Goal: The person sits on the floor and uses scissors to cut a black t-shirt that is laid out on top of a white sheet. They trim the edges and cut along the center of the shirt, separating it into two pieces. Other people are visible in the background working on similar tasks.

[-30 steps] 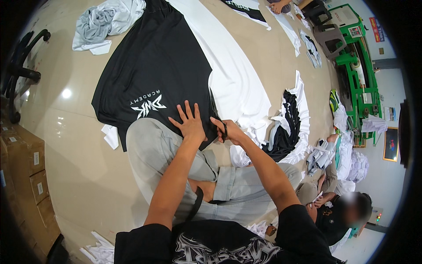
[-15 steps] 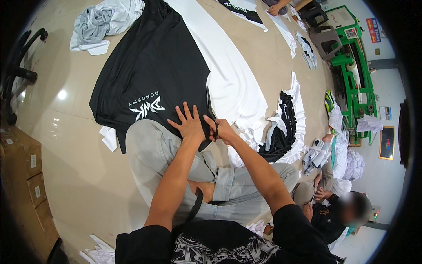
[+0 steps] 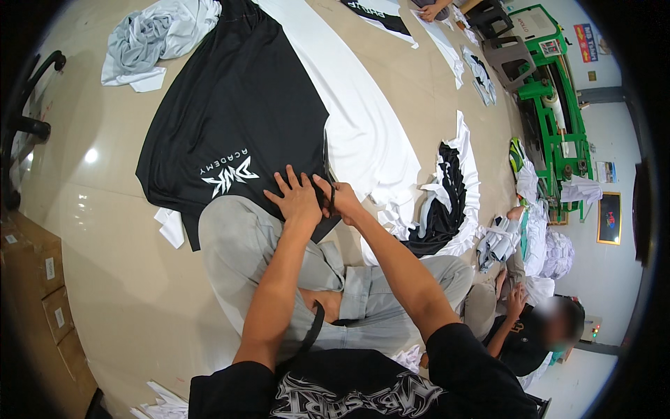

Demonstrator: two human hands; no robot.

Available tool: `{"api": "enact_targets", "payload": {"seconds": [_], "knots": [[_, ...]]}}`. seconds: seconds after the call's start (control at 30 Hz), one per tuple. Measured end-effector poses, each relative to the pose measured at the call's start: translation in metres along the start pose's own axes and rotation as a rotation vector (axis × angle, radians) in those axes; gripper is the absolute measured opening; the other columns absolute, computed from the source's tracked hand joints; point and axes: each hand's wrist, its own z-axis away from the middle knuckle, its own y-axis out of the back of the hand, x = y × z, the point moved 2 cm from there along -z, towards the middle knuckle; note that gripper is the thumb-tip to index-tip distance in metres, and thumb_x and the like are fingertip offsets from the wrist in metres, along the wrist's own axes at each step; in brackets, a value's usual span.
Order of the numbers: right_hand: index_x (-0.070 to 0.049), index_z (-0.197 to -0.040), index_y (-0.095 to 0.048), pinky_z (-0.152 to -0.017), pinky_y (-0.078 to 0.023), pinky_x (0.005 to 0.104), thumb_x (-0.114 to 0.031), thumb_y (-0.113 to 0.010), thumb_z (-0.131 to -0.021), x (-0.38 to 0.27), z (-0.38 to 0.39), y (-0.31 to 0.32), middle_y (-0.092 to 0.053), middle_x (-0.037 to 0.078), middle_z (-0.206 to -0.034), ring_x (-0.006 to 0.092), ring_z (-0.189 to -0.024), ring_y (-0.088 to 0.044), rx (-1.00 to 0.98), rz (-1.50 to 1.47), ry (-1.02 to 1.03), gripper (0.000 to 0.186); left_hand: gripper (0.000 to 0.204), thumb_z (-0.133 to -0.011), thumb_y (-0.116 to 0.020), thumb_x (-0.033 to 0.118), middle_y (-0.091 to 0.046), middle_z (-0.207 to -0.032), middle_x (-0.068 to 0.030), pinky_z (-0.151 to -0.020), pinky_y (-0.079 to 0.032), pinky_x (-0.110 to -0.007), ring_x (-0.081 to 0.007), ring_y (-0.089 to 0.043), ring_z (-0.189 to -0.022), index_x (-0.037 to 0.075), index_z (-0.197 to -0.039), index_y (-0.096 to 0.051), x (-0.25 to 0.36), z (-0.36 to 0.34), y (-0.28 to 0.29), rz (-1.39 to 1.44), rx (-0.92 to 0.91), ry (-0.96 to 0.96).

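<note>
A large black fabric panel (image 3: 230, 105) with a white printed logo lies spread on the floor in front of my crossed legs. My left hand (image 3: 299, 202) rests flat on its near right part, fingers spread. Just to the right, my right hand (image 3: 347, 202) is closed round the dark handles of a pair of scissors (image 3: 331, 200). The blades point away from me along the black panel's right edge and are hard to make out against the cloth. White fabric (image 3: 356, 126) lies alongside, beyond that edge.
A crumpled grey-and-white cloth heap (image 3: 153, 42) lies at the far left. Black and white scraps (image 3: 447, 202) are on the right. Cardboard boxes (image 3: 42, 265) stand at the left, a green machine (image 3: 558, 126) at the far right. A co-worker (image 3: 523, 335) sits at the lower right.
The whole view has shifted slightly. My left hand stays flat on the black fabric and my right hand keeps the scissors at its edge. The co-worker at the lower right has raised a hand.
</note>
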Motion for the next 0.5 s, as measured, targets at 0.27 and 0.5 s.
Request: {"api": "enact_targets", "payload": {"seconds": [0.27,0.5], "knots": [[-0.006,-0.072,-0.054,-0.040,-0.038,0.0284,-0.053,-0.076,-0.091,-0.007,0.004,-0.007,-0.053,0.004,-0.056,0.0149,-0.041,-0.052,0.057,0.045,0.022,0.055,0.090,-0.080,-0.078,0.020,-0.017,-0.172,-0.0187,-0.123,-0.025,-0.063,-0.0440,-0.017,-0.157,0.008,-0.159,-0.037,-0.012,-0.004,0.005,-0.007,0.012,-0.004],[-0.008,-0.071,-0.054,-0.041,-0.042,0.0277,-0.054,-0.079,-0.089,-0.005,0.005,-0.020,-0.053,0.003,-0.058,0.0152,-0.042,-0.052,0.055,-0.102,0.005,0.055,0.096,-0.079,-0.086,0.037,-0.021,-0.170,-0.0200,-0.122,-0.023,-0.064,-0.0453,-0.019,-0.156,0.004,-0.156,-0.041,-0.015,-0.001,0.005,0.065,0.037,-0.033]]}}
